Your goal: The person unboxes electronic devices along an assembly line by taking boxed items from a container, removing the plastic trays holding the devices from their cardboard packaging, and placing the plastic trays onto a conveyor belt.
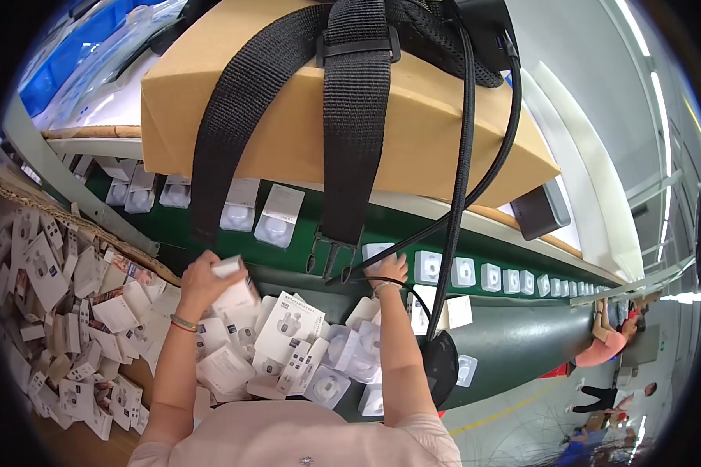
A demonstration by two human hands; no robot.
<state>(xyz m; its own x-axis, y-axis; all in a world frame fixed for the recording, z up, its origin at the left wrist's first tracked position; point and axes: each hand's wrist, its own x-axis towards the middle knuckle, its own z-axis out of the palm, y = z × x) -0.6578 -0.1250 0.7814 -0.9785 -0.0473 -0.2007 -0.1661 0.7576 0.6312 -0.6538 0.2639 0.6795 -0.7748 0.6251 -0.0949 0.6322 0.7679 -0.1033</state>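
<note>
My left hand (205,282) is closed on a small white box (236,286), whose near end is blurred, above a pile of printed white boxes (292,325). Farther right, my right hand (387,268) has its fingers on a clear plastic tray (377,251) at the near side of the green belt (304,261). More clear trays (327,386) lie between my forearms, beside the printed boxes. Two trays with white box parts over them (280,214) rest on the belt beyond my hands.
A large carton of white boxes (70,311) stands at the left. A brown cardboard box (288,132) sits above the belt, with black straps (354,132) and cables in front. Trays (463,272) line the belt rightward. Other people (604,342) are at the far right.
</note>
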